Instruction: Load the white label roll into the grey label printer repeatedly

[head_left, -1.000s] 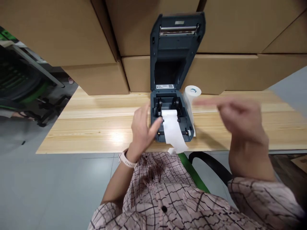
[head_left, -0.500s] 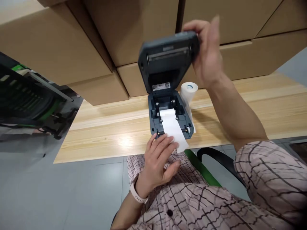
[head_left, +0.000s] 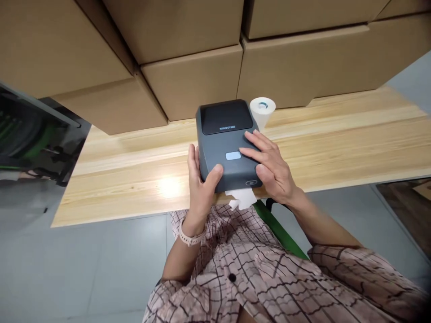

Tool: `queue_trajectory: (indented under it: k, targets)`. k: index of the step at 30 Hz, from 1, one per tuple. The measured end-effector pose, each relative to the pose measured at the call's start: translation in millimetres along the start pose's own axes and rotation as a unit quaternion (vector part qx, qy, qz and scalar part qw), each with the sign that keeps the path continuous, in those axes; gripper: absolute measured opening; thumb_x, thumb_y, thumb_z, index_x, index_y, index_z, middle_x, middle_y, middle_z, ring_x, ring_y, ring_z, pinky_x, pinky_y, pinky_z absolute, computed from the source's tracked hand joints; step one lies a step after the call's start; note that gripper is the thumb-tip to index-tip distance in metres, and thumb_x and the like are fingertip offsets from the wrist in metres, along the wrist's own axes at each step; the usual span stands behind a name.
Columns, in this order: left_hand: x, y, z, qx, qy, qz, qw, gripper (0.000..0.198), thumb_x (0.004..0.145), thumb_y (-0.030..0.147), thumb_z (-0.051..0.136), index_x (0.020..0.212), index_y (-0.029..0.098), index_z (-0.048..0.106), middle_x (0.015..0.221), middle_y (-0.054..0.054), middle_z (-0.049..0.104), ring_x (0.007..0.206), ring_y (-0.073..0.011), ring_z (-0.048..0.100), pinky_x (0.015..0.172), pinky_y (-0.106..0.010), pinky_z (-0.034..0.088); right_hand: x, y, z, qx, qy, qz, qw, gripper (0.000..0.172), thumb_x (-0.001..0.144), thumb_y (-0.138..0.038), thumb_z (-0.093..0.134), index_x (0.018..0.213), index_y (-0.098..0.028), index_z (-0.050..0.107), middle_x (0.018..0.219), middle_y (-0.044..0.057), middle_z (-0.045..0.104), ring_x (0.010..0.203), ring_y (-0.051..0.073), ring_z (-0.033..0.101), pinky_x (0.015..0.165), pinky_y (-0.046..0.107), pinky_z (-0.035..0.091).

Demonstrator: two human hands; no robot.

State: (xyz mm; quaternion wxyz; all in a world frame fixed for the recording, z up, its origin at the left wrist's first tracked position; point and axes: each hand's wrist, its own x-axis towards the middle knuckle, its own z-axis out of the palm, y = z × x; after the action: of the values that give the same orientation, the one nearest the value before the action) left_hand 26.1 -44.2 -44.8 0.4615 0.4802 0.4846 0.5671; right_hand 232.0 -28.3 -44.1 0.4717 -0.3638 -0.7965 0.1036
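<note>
A dark grey label printer (head_left: 225,134) sits near the front edge of a light wooden table (head_left: 336,143) with its lid down. My left hand (head_left: 200,184) grips its left front corner, thumb on top. My right hand (head_left: 271,166) lies on the lid's right side with fingers stretched flat. A strip of white paper (head_left: 240,198) sticks out of the printer's front slot between my hands. A white paper roll (head_left: 263,112) stands on end just behind the printer's right rear corner.
Stacked cardboard boxes (head_left: 188,58) line the back of the table right behind the printer. A dark chair (head_left: 30,143) stands to the left on the grey floor. A green and black chair part (head_left: 276,229) shows below the table edge.
My right hand brought the raised lid down and the printer is closed now. My left hand moved from the paper strip to the printer's left front corner.
</note>
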Motion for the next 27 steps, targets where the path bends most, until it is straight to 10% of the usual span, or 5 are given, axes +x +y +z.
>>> queue_trajectory:
  k: [9, 15, 18, 21, 27]
  targets:
    - [-1.4, -6.0, 2.2, 0.034, -0.017, 0.083, 0.996, 0.076, 0.099, 0.056, 0.067, 0.164, 0.035, 0.035, 0.176, -0.005, 0.035, 0.163, -0.0318, 0.033, 0.134, -0.048, 0.032, -5.1, 2.2, 9.8, 0.007, 0.027, 0.013, 1.000, 0.046, 0.111, -0.042, 0.032, 0.150, -0.044, 0.056, 0.171, -0.009, 0.046, 0.160, 0.032, 0.040, 0.131, 0.065, 0.030]
    - [-60.3, -33.3, -0.2, 0.053, 0.188, 0.263, 0.945, 0.027, 0.100, 0.036, 0.067, 0.126, 0.030, 0.069, 0.115, -0.002, 0.071, 0.105, -0.0172, 0.068, 0.087, -0.030, 0.057, -4.9, 3.1, 12.7, 0.011, 0.040, 0.014, 0.999, 0.045, 0.111, -0.041, 0.033, 0.148, -0.042, 0.058, 0.167, -0.006, 0.051, 0.158, 0.031, 0.042, 0.130, 0.064, 0.033]
    - [-78.4, -28.4, -1.6, -0.026, -0.017, 0.007, 1.000, 0.037, 0.104, 0.049, 0.058, 0.085, 0.021, 0.074, 0.072, 0.000, 0.067, 0.061, -0.0116, 0.059, 0.058, -0.025, 0.049, -4.9, 3.0, 15.4, -0.001, 0.051, 0.024, 0.998, 0.045, 0.111, -0.044, 0.030, 0.143, -0.042, 0.061, 0.165, -0.006, 0.053, 0.158, 0.032, 0.043, 0.130, 0.066, 0.032]
    - [-67.7, -10.2, 4.5, -0.137, -0.189, -0.238, 0.943, 0.057, 0.096, 0.068, 0.058, 0.075, 0.017, 0.073, 0.069, -0.004, 0.071, 0.046, -0.0101, 0.056, 0.043, -0.024, 0.038, -4.1, 2.3, 16.7, -0.004, 0.059, 0.027, 0.998, 0.045, 0.111, -0.044, 0.030, 0.140, -0.040, 0.063, 0.163, -0.006, 0.055, 0.157, 0.032, 0.044, 0.130, 0.066, 0.032]
    - [-53.6, -0.7, 24.5, -0.111, -0.113, -0.223, 0.962, 0.045, 0.084, 0.061, 0.079, 0.070, 0.018, 0.075, 0.067, -0.004, 0.072, 0.058, -0.0121, 0.062, 0.053, -0.024, 0.044, -2.1, 0.8, 15.2, 0.016, 0.058, 0.000, 0.998, 0.041, 0.110, -0.035, 0.036, 0.140, -0.039, 0.063, 0.163, -0.004, 0.056, 0.155, 0.029, 0.046, 0.128, 0.059, 0.036]
